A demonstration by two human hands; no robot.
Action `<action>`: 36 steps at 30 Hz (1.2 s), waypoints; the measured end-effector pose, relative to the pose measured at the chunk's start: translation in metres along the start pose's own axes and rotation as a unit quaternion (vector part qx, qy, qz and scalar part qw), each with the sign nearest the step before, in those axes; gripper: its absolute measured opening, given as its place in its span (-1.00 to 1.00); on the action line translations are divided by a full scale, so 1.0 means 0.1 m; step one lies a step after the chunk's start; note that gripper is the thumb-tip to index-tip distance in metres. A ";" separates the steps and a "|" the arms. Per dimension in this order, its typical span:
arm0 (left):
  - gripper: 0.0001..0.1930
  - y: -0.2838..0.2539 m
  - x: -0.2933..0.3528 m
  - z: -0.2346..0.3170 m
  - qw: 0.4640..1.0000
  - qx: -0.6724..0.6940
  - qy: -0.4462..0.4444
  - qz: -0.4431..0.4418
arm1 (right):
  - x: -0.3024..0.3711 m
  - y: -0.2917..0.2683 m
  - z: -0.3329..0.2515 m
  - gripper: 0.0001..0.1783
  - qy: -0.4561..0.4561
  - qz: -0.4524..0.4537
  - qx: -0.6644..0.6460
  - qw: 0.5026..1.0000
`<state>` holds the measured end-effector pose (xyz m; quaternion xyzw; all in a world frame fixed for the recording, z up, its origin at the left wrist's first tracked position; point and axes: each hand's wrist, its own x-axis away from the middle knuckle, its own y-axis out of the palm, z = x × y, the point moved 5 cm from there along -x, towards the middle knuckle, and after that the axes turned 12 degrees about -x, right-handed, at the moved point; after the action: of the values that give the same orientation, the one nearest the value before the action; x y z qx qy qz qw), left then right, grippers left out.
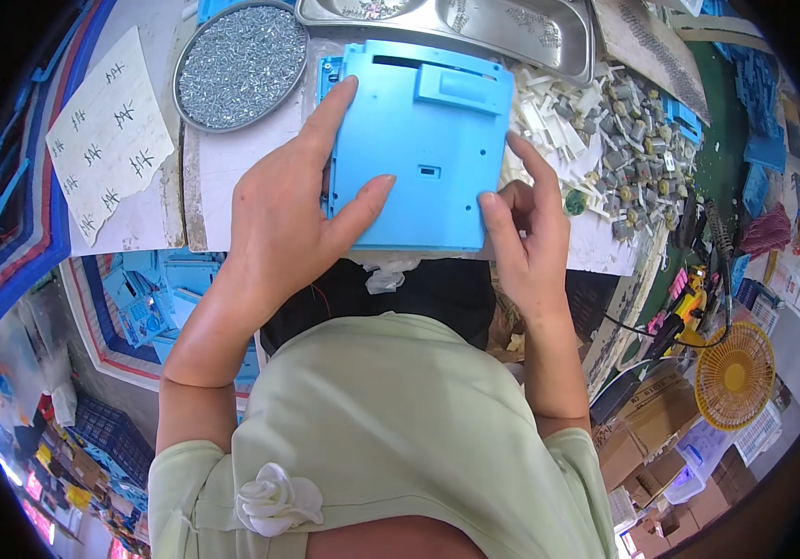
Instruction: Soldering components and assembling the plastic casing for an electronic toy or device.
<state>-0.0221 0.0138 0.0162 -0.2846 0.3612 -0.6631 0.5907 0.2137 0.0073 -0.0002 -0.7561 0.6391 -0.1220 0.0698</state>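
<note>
A light-blue plastic casing (391,130), roughly square, is held flat between my two hands at the front of the worktable. Its face has a raised rectangular block near the far edge, a small slot in the middle and a few round holes. My left hand (288,205) grips its left side, with the thumb lying on the face and the index finger along the edge. On the right edge, my right hand (530,224) holds the casing between thumb and bent fingers. Part of another blue piece shows behind its left edge; how the two join is hidden.
A round tray of small screws (242,70) stands at the far left, and a metal tray (512,42) lies at the back. White plastic parts (549,112) and small motor-like parts (637,140) are heaped to the right. A marked paper sheet (107,140) lies left.
</note>
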 end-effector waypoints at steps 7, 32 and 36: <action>-0.22 -0.02 0.07 -0.07 0.998 0.044 -0.041 0.003 | -0.10 0.04 -0.05 -0.41 -0.100 -0.030 0.083 0.991; -0.31 0.04 0.25 -0.15 0.984 0.150 -0.076 0.058 | -0.09 -0.01 -0.01 -0.38 -0.036 -0.081 -0.005 0.996; -0.33 0.11 0.25 -0.22 0.968 0.224 -0.099 0.054 | -0.07 0.00 0.03 -0.34 -0.036 -0.082 -0.009 0.996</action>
<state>-0.0370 -0.0084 -0.0065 -0.1896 0.1582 -0.6622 0.7075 0.2138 0.0143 -0.0032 -0.8104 0.5733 -0.0940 0.0753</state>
